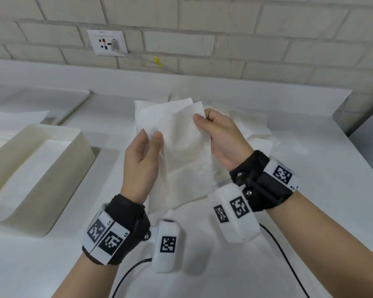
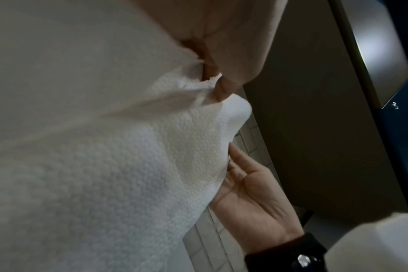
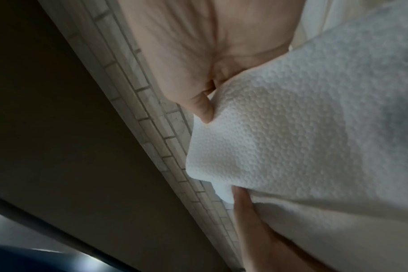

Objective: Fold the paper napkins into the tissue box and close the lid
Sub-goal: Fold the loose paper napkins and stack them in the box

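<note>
1. Pinching the paper napkin (image 1: 177, 134) at its left edge, the left hand (image 1: 141, 162) has thumb on the near face and fingers behind; the left wrist view confirms a thumb-to-finger pinch on the embossed sheet.
2. The right hand (image 1: 222, 136) grips the napkin's upper right corner, thumb in front, fingers curled behind.
3. The napkin is held up off the counter (image 1: 310, 211) between both hands, its lower end trailing down to the surface. More loose napkins (image 1: 252, 125) lie on the counter behind the right hand.
4. Both wrists carry black straps with white blocks bearing black-and-white square code markers. Legible text on the left wrist band (image 1: 108, 233): "L4" and "L5". Text on the right band is too small to read.
5. The tissue box (image 1: 37, 168), off-white, sits open at the left with a white sheet inside.
6. A wall socket (image 1: 107, 42) is mounted on the brick wall; its small printed lettering is unreadable.
</note>
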Demonstrator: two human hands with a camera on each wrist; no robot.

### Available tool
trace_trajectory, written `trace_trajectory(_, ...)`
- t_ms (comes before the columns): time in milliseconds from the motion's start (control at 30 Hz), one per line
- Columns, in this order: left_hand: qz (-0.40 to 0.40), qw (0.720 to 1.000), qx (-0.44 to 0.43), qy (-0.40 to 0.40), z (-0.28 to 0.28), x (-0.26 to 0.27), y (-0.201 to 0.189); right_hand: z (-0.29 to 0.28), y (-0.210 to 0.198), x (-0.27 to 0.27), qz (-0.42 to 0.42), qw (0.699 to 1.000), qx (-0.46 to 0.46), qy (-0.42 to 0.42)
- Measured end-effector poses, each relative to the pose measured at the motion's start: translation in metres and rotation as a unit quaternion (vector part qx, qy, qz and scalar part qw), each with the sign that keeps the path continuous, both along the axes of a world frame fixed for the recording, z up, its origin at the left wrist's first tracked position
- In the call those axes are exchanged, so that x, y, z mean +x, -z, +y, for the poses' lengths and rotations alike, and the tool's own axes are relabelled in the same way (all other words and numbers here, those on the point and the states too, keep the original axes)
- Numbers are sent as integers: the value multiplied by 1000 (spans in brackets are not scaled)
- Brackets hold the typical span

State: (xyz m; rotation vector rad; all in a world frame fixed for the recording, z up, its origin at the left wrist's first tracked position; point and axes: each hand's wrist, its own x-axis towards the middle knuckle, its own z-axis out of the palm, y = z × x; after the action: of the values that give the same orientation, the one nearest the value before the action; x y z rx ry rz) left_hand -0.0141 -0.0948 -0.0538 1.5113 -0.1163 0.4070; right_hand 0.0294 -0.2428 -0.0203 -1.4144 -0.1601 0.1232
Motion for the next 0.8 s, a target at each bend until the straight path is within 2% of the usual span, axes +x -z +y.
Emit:
trace_trajectory(167,10,999,-41,12,2,-6,0,6,2,-1,-13,997,61,54)
trace_trajectory(267,-6,1000,3,25,4,-6,5,7,1,-2,3,993,102,57)
trace_trajectory(367,-38,997,44,43,-1,-8,3,10,1,-3,4,994,101,48)
trace_trajectory(467,-41,998,52,19,-2,-9,6,14,0,-7,-6,995,89,48)
trace_trajectory(567,-15,1000,23,-4,-2,-8,5,16,4,-9,3,997,66,48)
trace_trajectory(700,7,1000,-19,10,-3,-10,2,14,11,-14,22,1000,-5,12)
trace_trajectory(800,34,998,-40,30,-4,-10,3,9,17,-17,-5,997,-74,3)
